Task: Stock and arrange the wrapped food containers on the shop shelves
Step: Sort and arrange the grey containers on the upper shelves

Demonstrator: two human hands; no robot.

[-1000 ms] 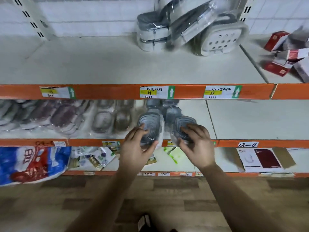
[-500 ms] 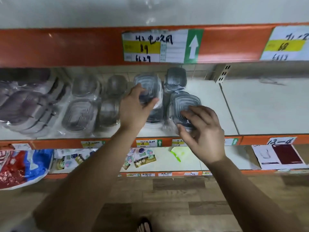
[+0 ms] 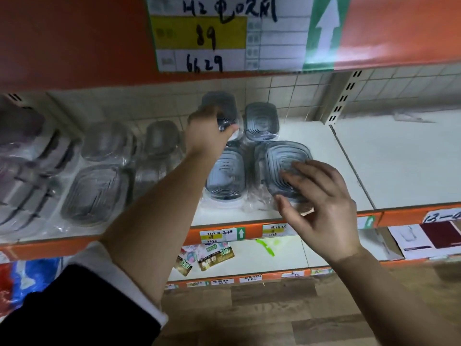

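Observation:
Several plastic-wrapped grey-lidded food containers lie on the middle white shelf [image 3: 324, 151]. My left hand [image 3: 208, 132] reaches deep into the shelf and grips a wrapped container [image 3: 222, 109] at the back. Beside it stands another back container [image 3: 260, 121]. In front lie a container [image 3: 225, 174] and a larger front-right container [image 3: 284, 162]. My right hand [image 3: 321, 203] rests on the front-right container with spread fingertips touching its lid.
More wrapped containers [image 3: 97, 191] fill the shelf's left part. The orange edge of the upper shelf with a price tag [image 3: 224, 33] hangs close overhead. A shelf upright [image 3: 341, 98] divides off the right bay. The lower shelf holds small packets [image 3: 214, 255] and a box [image 3: 429, 240].
The view has closed in on the middle shelf. My left hand has pushed its container farther back, up to the rear row. My right hand has set its container flat and loosened its hold.

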